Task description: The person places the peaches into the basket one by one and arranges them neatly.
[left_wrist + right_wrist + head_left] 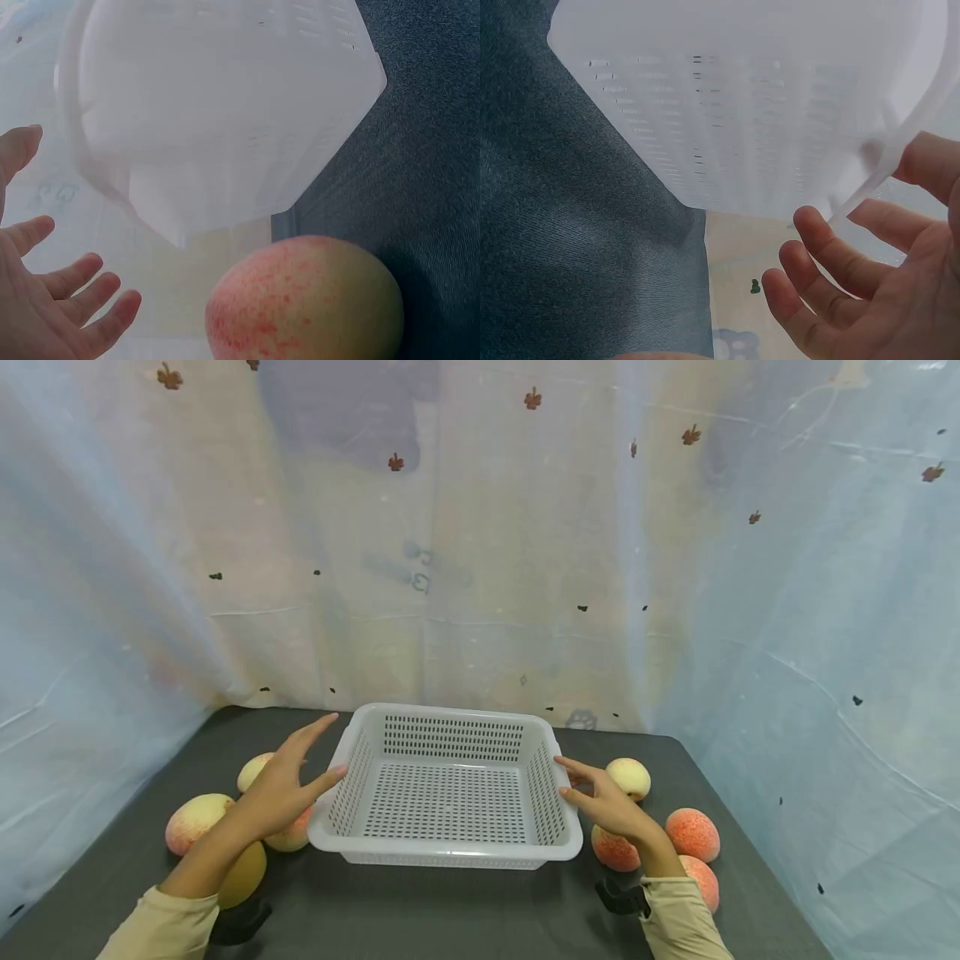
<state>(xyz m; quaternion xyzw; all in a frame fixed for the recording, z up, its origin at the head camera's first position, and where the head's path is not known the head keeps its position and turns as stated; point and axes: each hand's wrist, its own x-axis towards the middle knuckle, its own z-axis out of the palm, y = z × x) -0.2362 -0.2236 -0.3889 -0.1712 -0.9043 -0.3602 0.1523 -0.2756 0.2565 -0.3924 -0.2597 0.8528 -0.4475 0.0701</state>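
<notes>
A white perforated plastic basket (450,802) sits in the middle of the dark table, nothing inside it. Beside its left rim is my left hand (281,789), fingers spread; the left wrist view shows a gap between those fingers (79,281) and the basket wall (210,97). My right hand (607,802) is at the opposite rim, its thumb and fingertips right at the edge. In the right wrist view the thumb (934,161) meets the basket's rim (877,176), while the other fingers extend loosely outside the wall.
Yellow-pink peaches (197,820) lie around my left forearm, one of them (307,300) close under the left hand. Beside my right forearm are reddish peaches (692,835) and a pale yellow one (628,778). A patterned curtain (480,543) hangs behind the table.
</notes>
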